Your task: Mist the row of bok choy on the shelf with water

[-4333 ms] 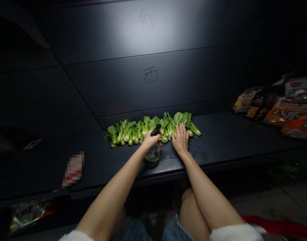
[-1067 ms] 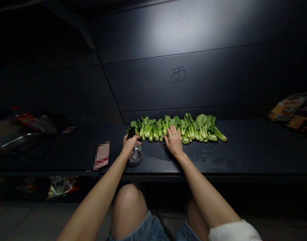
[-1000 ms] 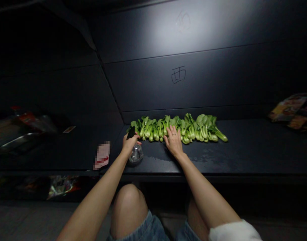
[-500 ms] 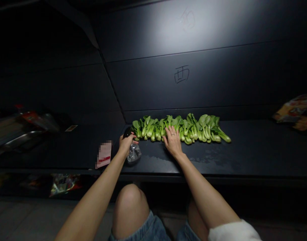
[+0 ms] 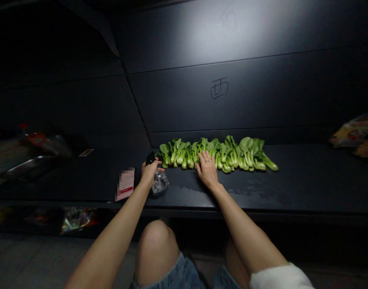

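Note:
A row of green bok choy lies along the back of the dark shelf, leaves toward the back panel and pale stems toward me. My right hand rests on the middle of the row, its fingers spread over the stems. At the row's left end, my left hand is closed round the neck of a spray bottle with a black head and a clear body. The fingers hide part of the bottle's neck.
A pink packet lies left of the bottle, near the shelf's front edge. Wet patches mark the dark shelf. Colourful packages sit far right; a metal tray is far left. More bags lie on a lower shelf.
My left hand and the spray bottle have shifted very slightly left. My right hand stays on the bok choy, and the view has moved a little.

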A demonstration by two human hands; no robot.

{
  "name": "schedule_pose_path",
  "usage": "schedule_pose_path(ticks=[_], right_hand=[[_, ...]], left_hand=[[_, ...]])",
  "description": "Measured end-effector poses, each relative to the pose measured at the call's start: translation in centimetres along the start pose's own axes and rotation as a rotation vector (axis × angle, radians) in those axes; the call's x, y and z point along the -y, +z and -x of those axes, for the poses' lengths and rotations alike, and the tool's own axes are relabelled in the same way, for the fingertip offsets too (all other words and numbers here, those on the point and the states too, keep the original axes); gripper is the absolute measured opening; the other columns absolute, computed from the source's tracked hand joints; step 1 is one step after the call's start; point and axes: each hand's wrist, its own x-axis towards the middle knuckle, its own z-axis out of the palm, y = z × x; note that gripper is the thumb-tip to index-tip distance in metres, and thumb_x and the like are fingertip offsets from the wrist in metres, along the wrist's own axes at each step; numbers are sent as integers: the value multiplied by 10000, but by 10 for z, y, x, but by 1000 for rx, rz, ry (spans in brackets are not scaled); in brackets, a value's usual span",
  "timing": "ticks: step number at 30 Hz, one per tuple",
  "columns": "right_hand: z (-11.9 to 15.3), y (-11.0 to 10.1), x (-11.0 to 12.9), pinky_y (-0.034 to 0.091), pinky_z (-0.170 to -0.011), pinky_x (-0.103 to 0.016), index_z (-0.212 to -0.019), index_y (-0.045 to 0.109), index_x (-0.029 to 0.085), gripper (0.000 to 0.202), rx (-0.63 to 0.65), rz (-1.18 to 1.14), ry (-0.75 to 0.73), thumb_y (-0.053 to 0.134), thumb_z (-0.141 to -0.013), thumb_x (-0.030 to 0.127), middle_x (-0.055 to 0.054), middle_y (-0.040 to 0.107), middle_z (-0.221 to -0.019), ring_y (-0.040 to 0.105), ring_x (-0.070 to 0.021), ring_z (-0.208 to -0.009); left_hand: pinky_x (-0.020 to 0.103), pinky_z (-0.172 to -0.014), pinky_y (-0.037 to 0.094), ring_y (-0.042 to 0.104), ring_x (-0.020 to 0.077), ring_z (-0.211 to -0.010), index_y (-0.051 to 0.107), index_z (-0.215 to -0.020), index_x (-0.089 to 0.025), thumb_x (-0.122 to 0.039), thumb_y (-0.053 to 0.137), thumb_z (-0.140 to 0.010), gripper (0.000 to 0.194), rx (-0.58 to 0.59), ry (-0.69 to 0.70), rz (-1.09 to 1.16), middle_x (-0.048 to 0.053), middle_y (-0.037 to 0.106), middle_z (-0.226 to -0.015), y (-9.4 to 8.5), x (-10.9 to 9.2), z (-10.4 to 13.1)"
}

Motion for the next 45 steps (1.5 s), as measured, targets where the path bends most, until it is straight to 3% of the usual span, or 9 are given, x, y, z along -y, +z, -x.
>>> schedule_pose_path(ticks=[10,19,25,32,41,45], right_hand=[[0,-3,1,216,-1191,-550,-1410,491,55,498,4,-5,3,448,-967,280,-213,430,-1513,298,-324,-1459],[0,-4,-4,219,-1186,-552,-1417,485,100,489,-24,-21,5,454,-969,292,-195,429,-1517,283,-302,-1468],[0,-8,-4,220,-1186,-548,-1416,486,84,492,-15,-15,19,446,-970,289,-203,426,-1518,279,-305,-1469],[0,-10,-6,216,-1186,-538,-1419,484,91,490,-13,-13,24,446,-969,280,-201,420,-1523,274,-296,-1472],[0,-13,-9,201,-1193,-537,-1419,480,76,501,5,-14,57,458,-963,282,-204,411,-1528,274,-304,-1472],[0,-14,-12,205,-1192,-538,-1421,477,79,500,0,-22,54,449,-961,274,-204,419,-1523,276,-298,-1471]], left_hand=[[206,-390,391,601,138,-412,600,-844,-157,-296,624,-555,322,22,48,-13,7,659,-675,-2,0,4],[212,-387,399,609,140,-417,615,-870,-163,-298,655,-532,366,20,59,-23,14,679,-737,6,-4,9],[211,-412,420,608,136,-417,632,-859,-145,-293,649,-552,341,109,103,-71,8,664,-687,11,-2,13],[226,-450,450,621,133,-422,654,-873,-131,-285,665,-556,353,330,138,-144,37,702,-777,20,-3,16],[220,-436,437,613,132,-413,626,-801,-132,-245,617,-593,237,400,125,-196,15,664,-692,32,-1,25],[221,-437,442,610,122,-412,632,-837,-135,-225,621,-610,245,430,134,-228,25,688,-754,39,0,30]])
